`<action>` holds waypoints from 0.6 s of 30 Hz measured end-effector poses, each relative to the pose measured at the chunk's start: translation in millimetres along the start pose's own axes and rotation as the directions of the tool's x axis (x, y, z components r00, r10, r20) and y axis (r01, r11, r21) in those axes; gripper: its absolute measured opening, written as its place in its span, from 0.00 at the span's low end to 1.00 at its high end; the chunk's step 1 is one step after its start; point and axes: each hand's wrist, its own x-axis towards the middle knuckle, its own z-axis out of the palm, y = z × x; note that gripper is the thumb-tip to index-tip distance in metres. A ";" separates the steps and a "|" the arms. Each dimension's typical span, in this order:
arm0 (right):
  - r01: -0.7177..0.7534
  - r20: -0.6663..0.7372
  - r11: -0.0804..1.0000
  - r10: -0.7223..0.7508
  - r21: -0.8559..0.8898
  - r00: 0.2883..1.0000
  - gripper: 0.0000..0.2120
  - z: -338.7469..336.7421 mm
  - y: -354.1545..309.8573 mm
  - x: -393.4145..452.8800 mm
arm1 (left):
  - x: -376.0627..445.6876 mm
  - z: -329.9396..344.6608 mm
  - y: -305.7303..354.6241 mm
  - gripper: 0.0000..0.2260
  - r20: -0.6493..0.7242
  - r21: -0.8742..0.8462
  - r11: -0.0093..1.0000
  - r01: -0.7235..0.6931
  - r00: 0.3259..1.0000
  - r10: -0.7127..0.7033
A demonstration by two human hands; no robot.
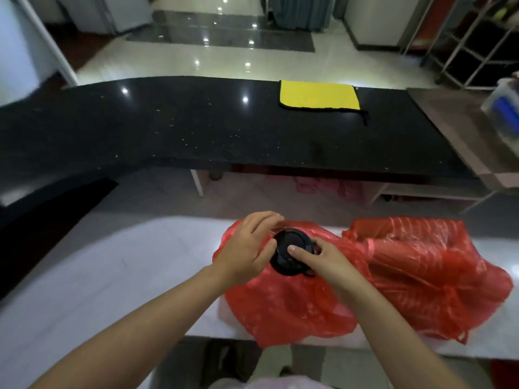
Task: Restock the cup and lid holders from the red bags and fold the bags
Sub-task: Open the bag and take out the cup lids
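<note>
left hand [247, 245] grip clamped on black lids [290, 255]; right hand [325, 261] grip likewise | above left red bag [280, 304]

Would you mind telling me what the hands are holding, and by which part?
Both hands, left and right, hold a stack of black lids by its rim, over a red bag.

Dim, soft-focused, glare-spotted, edge-warped.

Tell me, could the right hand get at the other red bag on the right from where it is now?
Probably yes. The second red bag lies just beside the right hand, nothing between them, though that hand now holds the black lids.
</note>
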 end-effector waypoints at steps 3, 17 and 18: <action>0.034 0.107 0.999 -0.037 0.026 0.994 0.33 -1.0 -7.3 -2.6 | -29.4 -3.1 26.5 0.30 -0.004 0.035 0.998 0.053 0.999 -0.053; 0.118 0.610 0.985 -0.015 -0.128 0.792 0.19 154.7 -24.5 -70.7 | -220.7 -59.0 75.8 0.43 -0.306 0.213 0.860 0.464 0.868 -0.392; 0.130 0.630 0.980 -0.007 -0.148 0.777 0.18 172.3 -22.8 -81.8 | -241.2 -66.8 79.3 0.42 -0.341 0.218 0.850 0.479 0.854 -0.394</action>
